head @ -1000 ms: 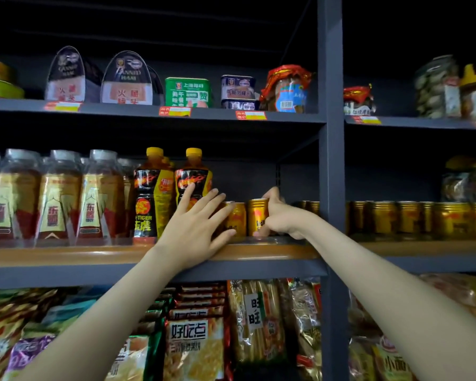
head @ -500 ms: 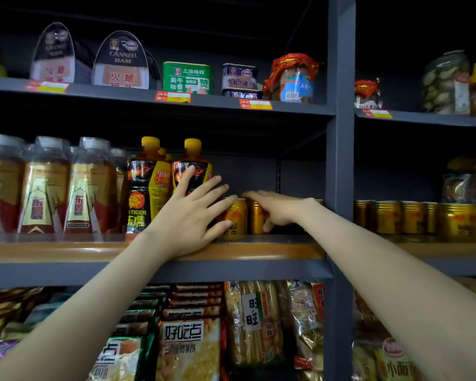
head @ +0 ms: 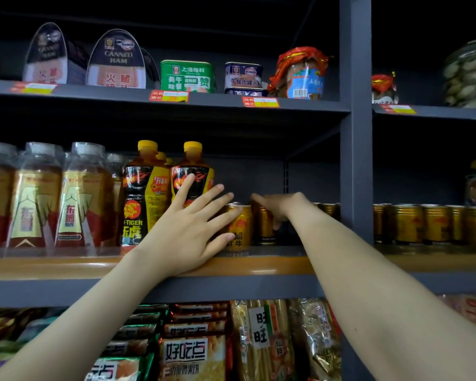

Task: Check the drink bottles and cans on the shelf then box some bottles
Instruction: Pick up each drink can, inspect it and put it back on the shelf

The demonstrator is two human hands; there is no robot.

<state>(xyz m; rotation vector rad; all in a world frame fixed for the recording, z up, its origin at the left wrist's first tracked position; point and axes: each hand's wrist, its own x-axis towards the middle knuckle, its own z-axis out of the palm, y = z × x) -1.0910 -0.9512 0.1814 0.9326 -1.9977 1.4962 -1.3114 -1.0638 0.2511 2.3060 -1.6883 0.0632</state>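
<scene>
Head view, the only one I had, showed the checking step in hand — nothing yet boxed, and no box in sight. My left hand lay fingers spread and empty, its heel on the orange lip of the middle shelf, fingertips over the nearer gold can and across the front of the right-hand yellow-capped bottle. My right hand reached deeper, fingers extended over the top of the second gold can; it looked unclenched, gripping nothing, though the thumb was hidden behind the can.

I judged the next move as a close of the right hand round that can, or a nudge to square it forward.

Room was tight — the grey upright post stood just right of my forearm, and the shelf above capped any lift. The other yellow-capped bottle and the clear bottles crowded the left. The free way out was straight back over the lip.
</scene>
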